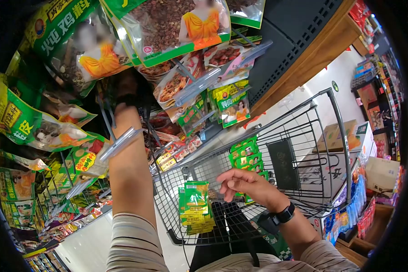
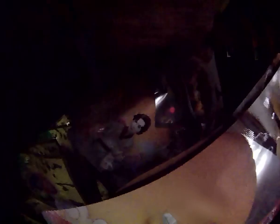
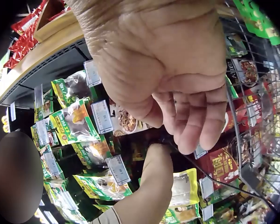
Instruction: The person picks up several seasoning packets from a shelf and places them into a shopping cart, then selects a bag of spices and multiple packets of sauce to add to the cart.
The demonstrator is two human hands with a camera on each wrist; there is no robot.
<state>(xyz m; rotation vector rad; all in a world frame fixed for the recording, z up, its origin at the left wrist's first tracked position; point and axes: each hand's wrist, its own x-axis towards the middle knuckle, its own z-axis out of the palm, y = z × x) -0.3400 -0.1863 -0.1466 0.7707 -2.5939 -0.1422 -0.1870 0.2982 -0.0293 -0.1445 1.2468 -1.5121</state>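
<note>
Reaching left hand (image 1: 126, 84): went deep among hanging packets (image 1: 88, 50), dim and mostly hidden; could not be read from any view as apart, together or clamped on a packet.
Left forearm (image 1: 131, 172): ran up past a tag holder (image 1: 122, 144), very near or touching; could not be settled.
Hanging packets: crowded around the left forearm, on both sides and above.
Right hand (image 1: 245, 183): hung over the cart (image 1: 283, 163), loosely bent at the fingers, gripping nothing.
Cart packets (image 1: 196, 199): lay piled inside near the right hand, with more green packets (image 1: 245, 156) farther along.
Hooks (image 1: 185, 70): called, by judgement, for a narrow hand and a straight path in and out, to avoid snagging wrist gear or knocking tags.
Bag tops: seemed best pinched close to the hook, then eased along it rather than dragged down, to spare the thin plastic.
Dark shelf: favoured slow feeling with the fingertips over a quick grab, to avoid dislodging neighbours.
</note>
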